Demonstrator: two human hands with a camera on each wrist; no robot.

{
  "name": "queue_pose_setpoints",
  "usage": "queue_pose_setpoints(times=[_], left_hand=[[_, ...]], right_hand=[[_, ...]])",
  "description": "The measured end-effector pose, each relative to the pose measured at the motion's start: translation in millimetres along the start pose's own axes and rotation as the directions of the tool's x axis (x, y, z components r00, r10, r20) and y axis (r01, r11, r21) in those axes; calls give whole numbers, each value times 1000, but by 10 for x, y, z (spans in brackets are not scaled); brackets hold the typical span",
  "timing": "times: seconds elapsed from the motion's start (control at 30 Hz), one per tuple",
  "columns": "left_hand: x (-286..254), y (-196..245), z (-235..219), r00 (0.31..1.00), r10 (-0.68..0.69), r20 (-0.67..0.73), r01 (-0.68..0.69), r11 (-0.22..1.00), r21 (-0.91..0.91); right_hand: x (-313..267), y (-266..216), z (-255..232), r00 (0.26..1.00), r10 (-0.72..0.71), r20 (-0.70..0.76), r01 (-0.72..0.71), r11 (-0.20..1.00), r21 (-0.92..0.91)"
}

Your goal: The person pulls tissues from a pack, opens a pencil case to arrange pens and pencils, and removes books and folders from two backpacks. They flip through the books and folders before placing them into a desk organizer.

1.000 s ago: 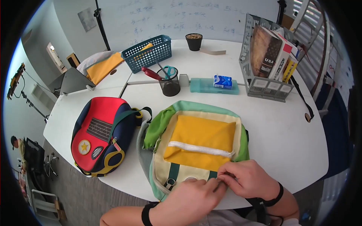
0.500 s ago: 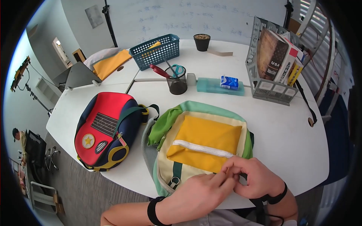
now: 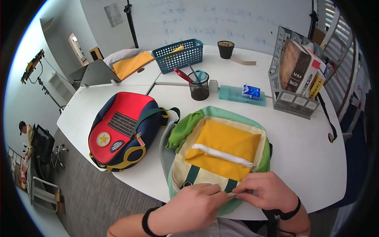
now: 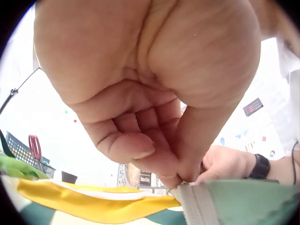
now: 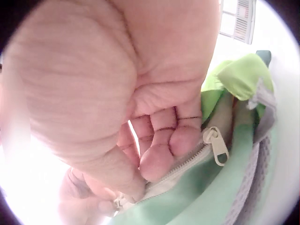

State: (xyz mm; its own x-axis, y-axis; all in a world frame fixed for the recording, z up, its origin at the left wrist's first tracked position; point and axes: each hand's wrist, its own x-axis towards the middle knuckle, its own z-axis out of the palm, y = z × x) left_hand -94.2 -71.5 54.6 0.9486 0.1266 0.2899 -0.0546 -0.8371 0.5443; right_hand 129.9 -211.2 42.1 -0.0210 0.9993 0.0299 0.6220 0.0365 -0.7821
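A green, cream and yellow backpack point(image 3: 227, 136) lies on the table in front of me, a white zipper point(image 3: 223, 155) across its yellow pocket. At its near edge my left hand point(image 3: 189, 209) and right hand point(image 3: 268, 191) meet fingertip to fingertip. In the right wrist view my right thumb and forefinger pinch the edge zipper point(image 5: 176, 173). Beside them my left fingers point(image 5: 96, 206) pinch a small pale zipper pull point(image 5: 118, 202). Another zipper pull point(image 5: 220, 150) hangs farther along that zipper. From the left wrist view, my left fingertips grip right at the zipper tape point(image 4: 190, 199).
To the left stands a red and navy backpack point(image 3: 125, 104). Behind are a mesh pen cup point(image 3: 199, 91), a teal case point(image 3: 231, 94) with a blue packet point(image 3: 251, 91), a blue basket point(image 3: 177, 59) and a potted plant point(image 3: 226, 50). A grey rack point(image 3: 294, 103) holds books at right.
The head view has turned, so the table things stand farther right in it. Both hands have shifted along the backpack's near edge, and a strip of that edge now shows between their fingertips.
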Motion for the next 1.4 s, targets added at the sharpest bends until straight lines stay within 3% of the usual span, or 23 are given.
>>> queue_pose_setpoints(times=[0.1,0.23,0.3,0.33,0.37,0.4,0.43,0.47,0.5,0.57,0.7,0.77,0.93,1.03,1.1,1.23,1.3,1.4], left_hand=[[-253,106,-205,994,-103,36,101,993,64],[-427,53,-413,971,-229,70,232,971,-47],[-540,-115,-370,887,-459,58,453,835,-312],[-554,-160,-324,872,-482,85,475,794,-378],[-546,-180,-271,875,-475,96,473,795,-380],[-514,-186,-198,928,-368,53,366,879,-306],[-481,-181,-142,968,-252,18,249,942,-227],[-451,-127,-153,974,-226,33,228,968,-108],[-458,-93,-174,975,-218,35,221,969,-108],[-480,-57,-210,993,-119,11,117,986,116],[-524,-125,-289,966,-240,99,238,971,36],[-584,-202,-338,923,-376,76,383,911,-154],[-740,-452,-367,984,-140,-111,121,979,-167],[-628,-454,-249,986,-136,-91,103,948,-300],[-570,-456,-168,987,-140,-80,104,931,-350],[-527,-485,-98,980,-172,-101,105,875,-473],[-533,-498,-133,974,-196,-109,117,858,-501],[-594,-539,-285,964,-253,-77,207,905,-372]], right_hand=[[-33,42,-54,997,-75,-23,75,997,0],[-80,29,-160,992,-119,-46,110,981,-160],[-79,-30,-150,991,-93,-97,71,976,-207],[-39,-108,-85,970,-189,-152,157,967,-201],[5,-183,-9,937,-282,-207,241,949,-202],[69,-231,95,938,-274,-212,231,951,-206],[140,-249,231,941,-303,-148,259,931,-256],[174,-229,322,941,-329,-84,290,908,-302],[181,-187,367,941,-325,-89,285,908,-307],[235,-120,416,953,-249,173,294,895,-336],[243,-52,405,936,-325,134,351,878,-326],[200,-60,345,941,-325,93,338,899,-278],[5,48,69,971,-240,-5,232,942,-241],[-46,113,-77,983,-181,6,177,956,-235],[-40,70,-181,983,-126,133,151,967,-205],[220,-327,-2,985,-135,104,144,985,-90],[343,-281,184,941,-238,240,290,933,-211],[447,-138,295,909,-334,250,381,909,-171]])
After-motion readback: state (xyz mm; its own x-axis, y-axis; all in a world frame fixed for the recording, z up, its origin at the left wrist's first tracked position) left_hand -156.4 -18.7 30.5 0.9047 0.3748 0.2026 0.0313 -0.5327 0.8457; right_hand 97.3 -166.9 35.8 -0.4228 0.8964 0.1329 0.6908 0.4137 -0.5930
